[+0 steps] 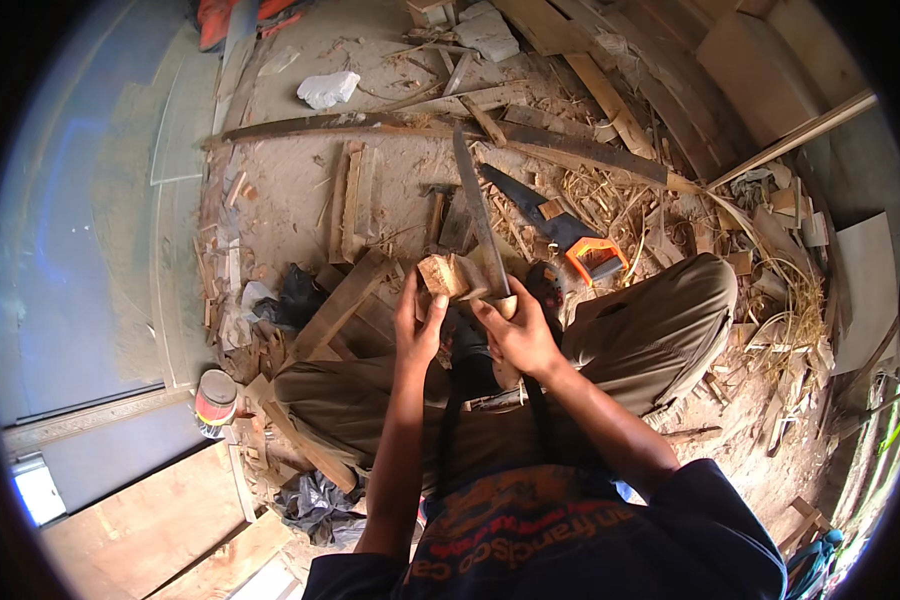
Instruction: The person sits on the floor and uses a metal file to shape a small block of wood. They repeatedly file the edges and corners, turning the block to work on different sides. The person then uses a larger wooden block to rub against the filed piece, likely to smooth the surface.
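My left hand (420,325) is closed around a small, rough-cut wooden block (442,276), thumb along its near side. In my right hand (522,338) is a long-bladed tool (478,200) with a wooden handle, its narrow dark blade pointing up and away from me. Whether it is a machete or a file, I cannot tell. The blade stands just right of the block, and my right fingertips are close to the block's right edge. A handsaw (540,205) with an orange and black handle lies beyond my right knee, a wood offcut on its blade.
A hammer (437,207) lies on the ground beyond the block. Long boards (340,124) cross the far side, and offcuts and shavings litter the floor. A tin can (215,400) stands left of my left knee. Pale panels (120,250) line the left.
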A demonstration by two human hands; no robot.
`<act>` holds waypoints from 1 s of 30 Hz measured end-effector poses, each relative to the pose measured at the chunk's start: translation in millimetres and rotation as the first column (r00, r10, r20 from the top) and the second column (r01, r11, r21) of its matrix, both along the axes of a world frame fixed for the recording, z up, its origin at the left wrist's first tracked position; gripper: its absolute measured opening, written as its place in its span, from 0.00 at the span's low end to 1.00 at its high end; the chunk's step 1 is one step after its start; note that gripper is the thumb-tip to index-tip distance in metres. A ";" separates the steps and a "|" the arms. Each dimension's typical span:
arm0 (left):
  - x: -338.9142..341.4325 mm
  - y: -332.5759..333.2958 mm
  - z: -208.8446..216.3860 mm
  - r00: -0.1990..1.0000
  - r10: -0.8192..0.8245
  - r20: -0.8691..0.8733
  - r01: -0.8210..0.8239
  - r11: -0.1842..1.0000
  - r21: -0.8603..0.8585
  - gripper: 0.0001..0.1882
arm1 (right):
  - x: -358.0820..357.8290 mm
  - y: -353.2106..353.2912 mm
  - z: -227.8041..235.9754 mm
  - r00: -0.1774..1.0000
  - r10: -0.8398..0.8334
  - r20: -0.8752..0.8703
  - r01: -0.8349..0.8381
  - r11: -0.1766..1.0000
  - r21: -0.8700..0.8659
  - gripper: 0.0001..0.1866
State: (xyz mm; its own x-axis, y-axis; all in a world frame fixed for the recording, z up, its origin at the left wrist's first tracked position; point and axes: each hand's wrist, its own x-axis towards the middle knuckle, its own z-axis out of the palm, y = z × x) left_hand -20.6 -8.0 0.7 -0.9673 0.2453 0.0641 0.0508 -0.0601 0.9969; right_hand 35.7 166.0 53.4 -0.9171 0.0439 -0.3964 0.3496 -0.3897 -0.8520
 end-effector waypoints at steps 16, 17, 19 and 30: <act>-11.3 34.1 3.8 0.999 0.004 0.052 -0.009 0.994 0.111 0.35 | 19.9 -2.9 25.0 0.989 0.129 -0.074 -0.061 0.807 0.588 0.13; -12.9 35.0 4.8 0.999 -0.003 0.054 -0.003 0.993 0.114 0.35 | 19.2 -4.2 25.2 0.990 0.126 -0.070 -0.061 0.807 0.588 0.12; -16.6 36.2 8.7 0.998 -0.013 0.055 0.007 0.994 0.111 0.35 | 18.2 -5.3 24.5 0.990 0.125 -0.072 -0.057 0.798 0.600 0.12; -20.5 42.6 15.6 1.000 -0.005 -0.006 0.006 0.995 0.104 0.32 | 16.3 -4.9 21.2 0.990 0.120 -0.079 -0.046 0.784 0.619 0.11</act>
